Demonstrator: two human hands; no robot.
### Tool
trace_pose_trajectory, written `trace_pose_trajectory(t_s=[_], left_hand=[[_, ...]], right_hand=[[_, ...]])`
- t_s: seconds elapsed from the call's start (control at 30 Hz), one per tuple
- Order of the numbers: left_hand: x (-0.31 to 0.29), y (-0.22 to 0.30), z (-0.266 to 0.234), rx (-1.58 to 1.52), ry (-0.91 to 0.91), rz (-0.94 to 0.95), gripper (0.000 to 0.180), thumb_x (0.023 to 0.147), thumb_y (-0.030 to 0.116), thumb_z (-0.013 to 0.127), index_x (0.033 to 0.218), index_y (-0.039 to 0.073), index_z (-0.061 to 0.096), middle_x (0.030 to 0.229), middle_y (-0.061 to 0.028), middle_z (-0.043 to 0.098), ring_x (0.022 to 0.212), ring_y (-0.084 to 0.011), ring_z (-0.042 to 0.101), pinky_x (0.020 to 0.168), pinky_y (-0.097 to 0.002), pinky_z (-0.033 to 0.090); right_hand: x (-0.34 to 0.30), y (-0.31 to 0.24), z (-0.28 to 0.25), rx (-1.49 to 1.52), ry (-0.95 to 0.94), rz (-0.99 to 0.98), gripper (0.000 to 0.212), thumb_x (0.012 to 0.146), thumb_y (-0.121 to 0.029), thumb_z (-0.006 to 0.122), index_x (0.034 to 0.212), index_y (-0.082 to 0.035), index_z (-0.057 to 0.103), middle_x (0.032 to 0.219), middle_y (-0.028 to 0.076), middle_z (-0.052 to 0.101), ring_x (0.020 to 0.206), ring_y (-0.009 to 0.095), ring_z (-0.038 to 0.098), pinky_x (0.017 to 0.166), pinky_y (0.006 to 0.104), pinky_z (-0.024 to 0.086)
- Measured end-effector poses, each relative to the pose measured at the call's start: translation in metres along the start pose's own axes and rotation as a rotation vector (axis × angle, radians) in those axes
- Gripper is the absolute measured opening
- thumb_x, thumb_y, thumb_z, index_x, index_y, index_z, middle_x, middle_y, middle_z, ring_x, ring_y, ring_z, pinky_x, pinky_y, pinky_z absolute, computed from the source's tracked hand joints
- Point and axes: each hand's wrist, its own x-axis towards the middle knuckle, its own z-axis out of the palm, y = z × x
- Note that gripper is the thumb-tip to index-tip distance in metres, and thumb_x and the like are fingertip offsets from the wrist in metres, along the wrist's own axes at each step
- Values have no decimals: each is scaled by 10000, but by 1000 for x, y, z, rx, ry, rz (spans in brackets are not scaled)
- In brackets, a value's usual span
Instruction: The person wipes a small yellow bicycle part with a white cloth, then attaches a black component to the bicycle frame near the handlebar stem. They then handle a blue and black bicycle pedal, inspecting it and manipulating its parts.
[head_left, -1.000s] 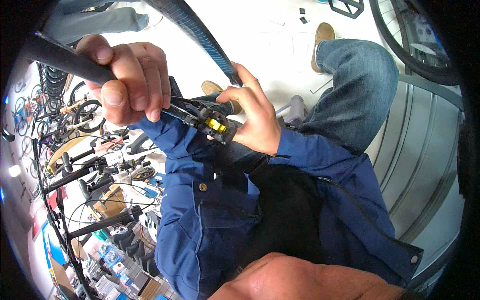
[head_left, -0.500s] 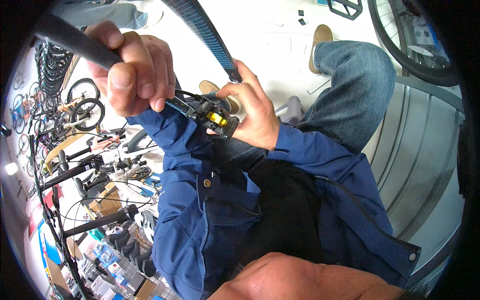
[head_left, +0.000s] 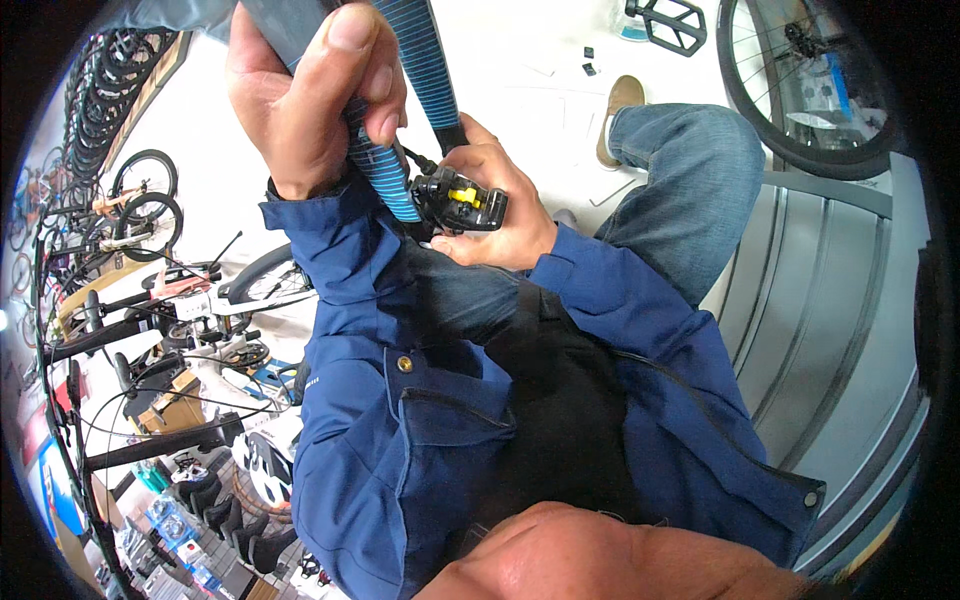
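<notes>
My left hand (head_left: 310, 105) is wrapped round a dark tube with fine blue stripes (head_left: 385, 180), its thumb lying along the top. A second blue-striped tube (head_left: 422, 70) runs beside it, and the two come close together near my right hand. At the lower end of the near tube sits a black disc brake caliper (head_left: 430, 200) with a yellow insert in it. My right hand (head_left: 515, 215) cups the caliper from its right side, thumb below and fingers above. A short black cable or hose (head_left: 420, 160) leads into the caliper.
A flat black pedal (head_left: 672, 25) and a bicycle wheel (head_left: 800, 80) are at the upper right. A grey ribbed panel (head_left: 810, 290) stands at my right. Many bikes (head_left: 150, 200) and handlebars (head_left: 150, 330) crowd the left. Small black pieces (head_left: 589, 68) lie on the white floor.
My left hand has moved right and up with its tube, which now stands steeper. The caliper has turned and shifted slightly up and right. My right hand stays around it.
</notes>
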Motion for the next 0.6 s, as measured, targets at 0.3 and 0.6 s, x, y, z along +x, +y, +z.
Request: trace_pose_trajectory(t_s=[0.3,0.6], left_hand=[[-1,11,0,152,72,20,449,974,129,651,1307,-82,435,619,-60,532,369,-119,447,355,-232,389],[-2,14,13,227,43,55,269,992,145,660,1129,-27,505,657,-54,564,409,-110,477,381,-235,401]], right_hand=[[7,14,5,242,-185,81,1138,731,-189,810,1633,-4,142,1356,170,581,1257,267,597,1116,394,458],[17,22,2,277,-301,94,1189,722,-388,785,1643,-28,127,1401,186,606,1301,328,611,1164,480,451]])
